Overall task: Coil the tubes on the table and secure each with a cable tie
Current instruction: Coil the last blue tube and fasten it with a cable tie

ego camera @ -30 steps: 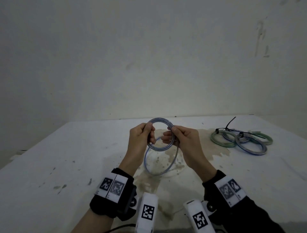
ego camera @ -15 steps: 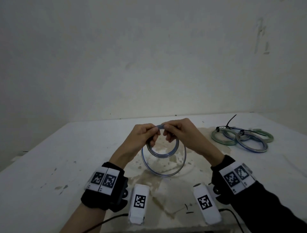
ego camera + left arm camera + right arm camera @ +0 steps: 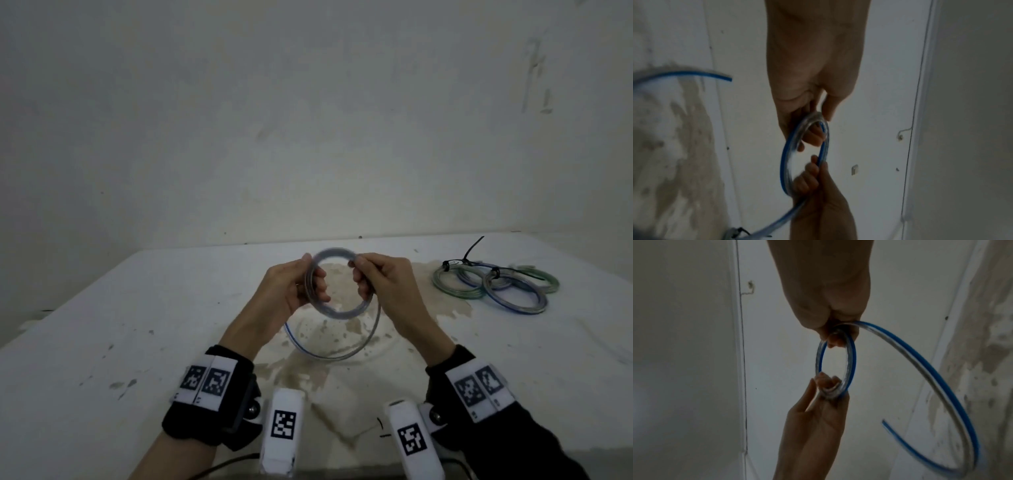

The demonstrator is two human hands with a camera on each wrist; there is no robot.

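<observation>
A clear tube with a blue stripe (image 3: 337,310) is wound into a small coil held upright above the table. My left hand (image 3: 298,289) grips the coil's left side, fingers through the ring. My right hand (image 3: 380,284) grips its right side. A loose length of the tube (image 3: 371,334) hangs below in a wider loop; its free end (image 3: 885,422) shows in the right wrist view. In the left wrist view the coil (image 3: 784,160) sits between both hands. In the right wrist view the coil (image 3: 851,363) is pinched at top and bottom.
Several finished coils (image 3: 493,286), green and blue, lie tied with black cable ties (image 3: 471,251) at the table's far right. The white table (image 3: 137,308) has a brown stain under my hands. A bare wall stands behind.
Both hands shifted from the coil's top to its left and right sides, turning the coil. The loose loop has swung round below it.
</observation>
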